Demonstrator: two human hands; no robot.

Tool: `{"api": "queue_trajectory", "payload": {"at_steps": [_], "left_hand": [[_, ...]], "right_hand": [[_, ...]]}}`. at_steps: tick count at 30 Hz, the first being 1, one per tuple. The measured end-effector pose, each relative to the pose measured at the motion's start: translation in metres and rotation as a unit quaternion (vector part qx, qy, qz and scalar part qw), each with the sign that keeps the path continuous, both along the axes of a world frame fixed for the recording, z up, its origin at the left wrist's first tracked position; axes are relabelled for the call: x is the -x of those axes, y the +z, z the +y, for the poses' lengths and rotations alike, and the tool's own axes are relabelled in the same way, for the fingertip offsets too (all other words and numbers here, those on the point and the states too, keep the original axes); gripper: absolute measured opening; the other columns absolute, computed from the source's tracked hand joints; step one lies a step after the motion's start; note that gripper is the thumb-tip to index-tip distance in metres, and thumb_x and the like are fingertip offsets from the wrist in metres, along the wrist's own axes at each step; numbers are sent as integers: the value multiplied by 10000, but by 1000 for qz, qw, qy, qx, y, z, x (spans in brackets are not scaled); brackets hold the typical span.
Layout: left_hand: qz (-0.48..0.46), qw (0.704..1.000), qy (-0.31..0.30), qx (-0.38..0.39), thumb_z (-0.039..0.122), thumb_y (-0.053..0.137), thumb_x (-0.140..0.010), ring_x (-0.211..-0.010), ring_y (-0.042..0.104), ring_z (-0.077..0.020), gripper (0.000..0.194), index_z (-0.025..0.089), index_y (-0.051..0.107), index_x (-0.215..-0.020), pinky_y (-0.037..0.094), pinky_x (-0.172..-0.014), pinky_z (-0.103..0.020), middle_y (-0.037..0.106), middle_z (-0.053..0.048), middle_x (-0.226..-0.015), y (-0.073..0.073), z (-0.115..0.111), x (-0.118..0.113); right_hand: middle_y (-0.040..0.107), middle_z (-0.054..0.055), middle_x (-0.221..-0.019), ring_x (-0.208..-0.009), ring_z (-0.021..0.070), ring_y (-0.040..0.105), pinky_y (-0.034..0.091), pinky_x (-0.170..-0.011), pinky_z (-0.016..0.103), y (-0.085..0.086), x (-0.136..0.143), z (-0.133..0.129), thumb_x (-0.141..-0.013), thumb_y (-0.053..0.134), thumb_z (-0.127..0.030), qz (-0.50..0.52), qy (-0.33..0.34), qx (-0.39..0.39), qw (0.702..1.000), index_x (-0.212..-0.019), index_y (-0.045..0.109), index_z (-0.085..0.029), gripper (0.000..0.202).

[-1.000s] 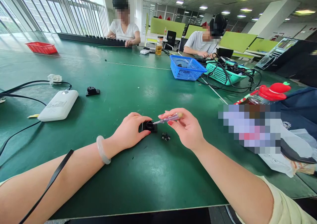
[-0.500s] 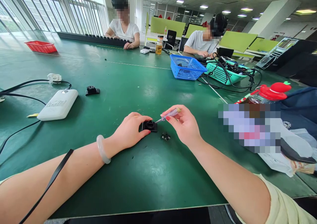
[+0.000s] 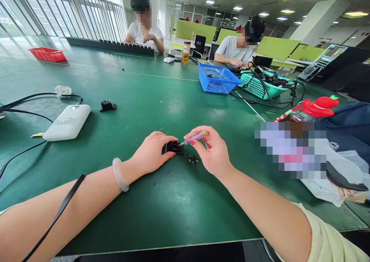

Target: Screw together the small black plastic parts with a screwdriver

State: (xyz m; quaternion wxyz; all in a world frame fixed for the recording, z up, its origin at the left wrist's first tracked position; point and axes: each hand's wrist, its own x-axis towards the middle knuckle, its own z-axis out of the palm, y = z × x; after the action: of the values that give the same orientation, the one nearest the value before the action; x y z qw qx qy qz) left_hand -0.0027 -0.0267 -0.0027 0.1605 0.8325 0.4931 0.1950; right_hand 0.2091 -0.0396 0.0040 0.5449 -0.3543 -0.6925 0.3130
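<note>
Between the thumb and fingers of my left hand (image 3: 153,152) is a small black plastic part (image 3: 177,149), gripped against the table top. My right hand (image 3: 212,150) grips a screwdriver (image 3: 196,137) by its clear purplish handle. The screwdriver's tip meets the upper right of the black part; exactly where it touches is too small to make out. Just right of that part, below the screwdriver, a smaller black piece (image 3: 193,159) with light metal-looking bits lies loose on the table.
Left on the green table (image 3: 173,208) are a white power bank (image 3: 68,123) with cables and another black part (image 3: 107,105). Ahead are a red tray (image 3: 47,54), a blue basket (image 3: 219,79) and a teal basket (image 3: 261,85) of cables. A red-lidded bottle (image 3: 315,109) stands right. Two people sit opposite.
My right hand has shifted slightly left and tilted the screwdriver flatter, its tip further over the black part. My left hand stays put. The person at far left has raised a hand.
</note>
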Motion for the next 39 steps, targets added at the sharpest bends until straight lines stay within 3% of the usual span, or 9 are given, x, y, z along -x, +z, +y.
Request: {"api": "queue_trajectory", "payload": {"at_steps": [10,18,29,35,39], "left_hand": [[5,1000,-14,-15,352,666,-881,-1162,596,-300,414,208,675,-1270,483,-1054,-486,733,-74,-1180,-1,1,-1],[-1,1000,-15,-15,365,659,-876,-1167,603,-304,408,233,676,-1262,484,-1055,-491,731,-69,-1186,0,1,-1],[5,1000,-23,-19,343,667,-902,-1165,633,-290,413,208,667,-1292,481,-1069,-462,718,-74,-1247,-1,0,0],[1,1000,-26,-12,346,640,-916,-1155,641,-283,406,202,660,-1295,487,-1056,-463,718,-72,-1251,0,1,-1],[2,1000,-25,-13,350,637,-909,-1153,641,-286,415,198,662,-1294,490,-1053,-456,717,-80,-1249,0,0,-1]], "right_hand": [[728,-11,-855,-817,163,701,560,-809,320,7,-2,-1,-878,711,-291,-95,-80,-29,992,-894,623,-245,101],[745,8,-953,-922,190,726,566,-931,414,6,-7,-6,-952,615,-236,-41,-26,-106,993,-1184,550,-286,245],[725,5,-950,-893,174,710,576,-903,411,6,-7,-8,-953,580,-170,-33,20,-143,989,-1227,536,-298,305],[753,-4,-938,-912,205,724,512,-1045,520,7,-5,-10,-925,583,-152,-122,13,-174,977,-1211,532,-312,331],[749,1,-949,-903,206,723,536,-1009,511,7,-5,-11,-931,590,-159,-73,2,-180,981,-1222,529,-322,339]]}}
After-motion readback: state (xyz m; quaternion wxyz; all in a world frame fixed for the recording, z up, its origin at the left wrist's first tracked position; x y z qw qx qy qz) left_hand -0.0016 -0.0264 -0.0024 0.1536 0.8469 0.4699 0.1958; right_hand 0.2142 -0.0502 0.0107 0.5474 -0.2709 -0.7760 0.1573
